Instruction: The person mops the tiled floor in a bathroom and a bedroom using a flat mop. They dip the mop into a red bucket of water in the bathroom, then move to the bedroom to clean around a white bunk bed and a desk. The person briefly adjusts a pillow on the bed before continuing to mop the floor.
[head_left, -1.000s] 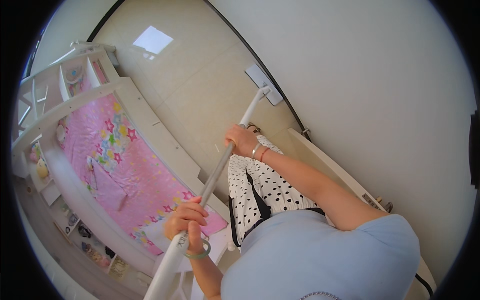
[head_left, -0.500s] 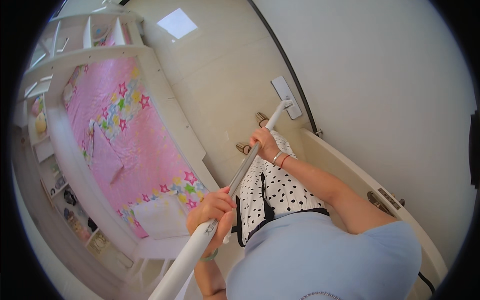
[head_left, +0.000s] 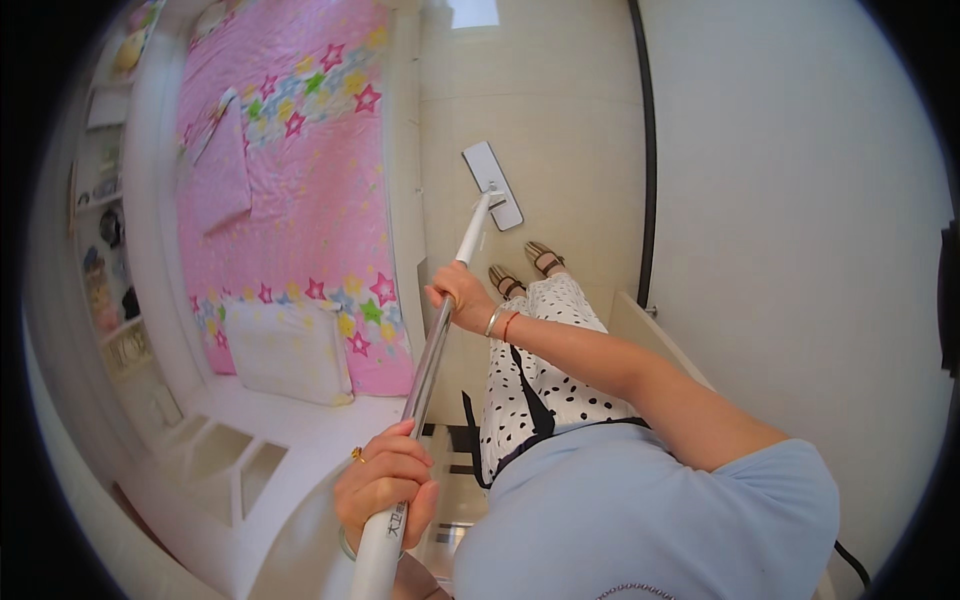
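Both of my hands are wrapped round the long pole of a flat mop (head_left: 429, 362). My left hand (head_left: 385, 485) grips the thick white upper part near my body. Farther along, my right hand (head_left: 464, 297) closes round the pole where its metal section meets the lower white section. The white rectangular mop head (head_left: 492, 186) lies flat on the beige tiled floor (head_left: 540, 110), just beyond my sandalled feet (head_left: 527, 268). The underside of the mop head is hidden.
Along the left stands a bed with a pink star-patterned sheet (head_left: 300, 200), a folded pink cloth and a white pillow (head_left: 285, 345). Shelves (head_left: 110, 190) with toys line its far side. To the right are a white panel (head_left: 780, 200) with a dark edge and a door edge (head_left: 665, 335).
The mop head has moved left across the floor, away from the dark edge toward the bed side. Both hands have shifted left with the pole, and my view has turned.
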